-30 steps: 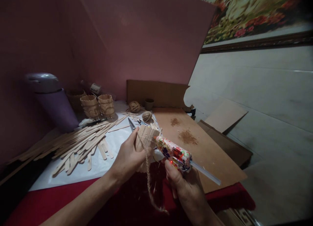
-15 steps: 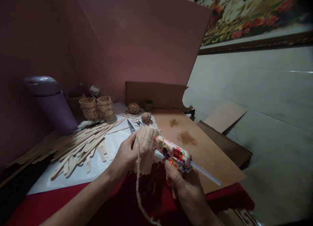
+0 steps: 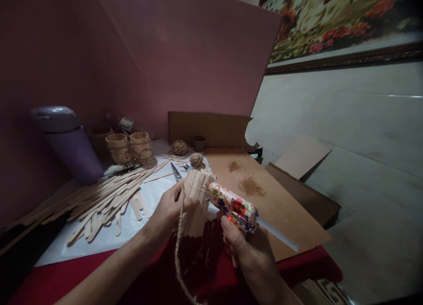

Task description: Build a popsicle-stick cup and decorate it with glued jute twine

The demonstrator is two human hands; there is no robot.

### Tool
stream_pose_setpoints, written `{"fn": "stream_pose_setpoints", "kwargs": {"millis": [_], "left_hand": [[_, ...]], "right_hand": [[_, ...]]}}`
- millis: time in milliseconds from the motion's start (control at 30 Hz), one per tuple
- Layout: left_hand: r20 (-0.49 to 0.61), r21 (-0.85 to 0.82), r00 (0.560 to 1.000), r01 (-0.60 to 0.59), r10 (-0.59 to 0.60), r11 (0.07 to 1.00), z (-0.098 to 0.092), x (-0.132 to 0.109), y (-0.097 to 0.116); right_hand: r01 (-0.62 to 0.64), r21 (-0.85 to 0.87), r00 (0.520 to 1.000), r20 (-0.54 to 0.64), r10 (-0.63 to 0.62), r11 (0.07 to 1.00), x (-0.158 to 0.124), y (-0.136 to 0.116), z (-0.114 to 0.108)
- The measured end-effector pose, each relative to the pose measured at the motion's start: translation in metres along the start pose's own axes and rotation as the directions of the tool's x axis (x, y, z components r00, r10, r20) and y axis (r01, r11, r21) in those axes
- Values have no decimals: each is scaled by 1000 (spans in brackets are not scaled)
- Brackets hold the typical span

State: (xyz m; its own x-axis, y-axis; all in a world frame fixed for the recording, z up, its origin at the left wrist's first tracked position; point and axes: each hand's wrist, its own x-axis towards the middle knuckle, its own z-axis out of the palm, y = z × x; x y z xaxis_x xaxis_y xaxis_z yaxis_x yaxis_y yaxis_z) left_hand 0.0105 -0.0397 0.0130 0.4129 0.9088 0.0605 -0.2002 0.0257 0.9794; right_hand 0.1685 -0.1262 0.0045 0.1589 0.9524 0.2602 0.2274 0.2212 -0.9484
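Observation:
My left hand (image 3: 172, 206) is closed around a cup made of wooden craft sticks (image 3: 195, 221), tilted over the table's front edge. A braided twine cord (image 3: 179, 252) runs from the cup's side and hangs down below it. My right hand (image 3: 246, 250) grips a glue gun (image 3: 233, 204) wrapped in a flowered pattern, with a small red light lit near my thumb. A clear glue stick (image 3: 279, 234) sticks out of its back end. The gun's nozzle is at the cup's side, close to my left fingers; whether it touches the wood I cannot tell.
Many loose craft sticks (image 3: 109, 199) lie fanned out on a white sheet at the left. Behind them stand two finished-looking stick cups (image 3: 141, 147) and a purple bottle (image 3: 72, 146). Scissors (image 3: 176, 170), twine balls (image 3: 196, 159) and a brown board (image 3: 284, 208) lie further back and right.
The hanging part of the cord has swung a little to the left. The glue gun's nozzle has shifted slightly left along the cup. Both hands keep their grips.

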Motion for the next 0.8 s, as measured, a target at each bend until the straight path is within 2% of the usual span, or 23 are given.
{"fn": "stream_pose_setpoints", "kwargs": {"millis": [333, 800], "left_hand": [[10, 33, 998, -56, 56, 998, -2, 2, -3], [2, 34, 997, -72, 72, 997, -3, 1, -3]], "right_hand": [[15, -48, 1000, 18, -14, 999, 4, 0, -2], [-34, 5, 999, 30, 33, 999, 1, 0, -2]]}}
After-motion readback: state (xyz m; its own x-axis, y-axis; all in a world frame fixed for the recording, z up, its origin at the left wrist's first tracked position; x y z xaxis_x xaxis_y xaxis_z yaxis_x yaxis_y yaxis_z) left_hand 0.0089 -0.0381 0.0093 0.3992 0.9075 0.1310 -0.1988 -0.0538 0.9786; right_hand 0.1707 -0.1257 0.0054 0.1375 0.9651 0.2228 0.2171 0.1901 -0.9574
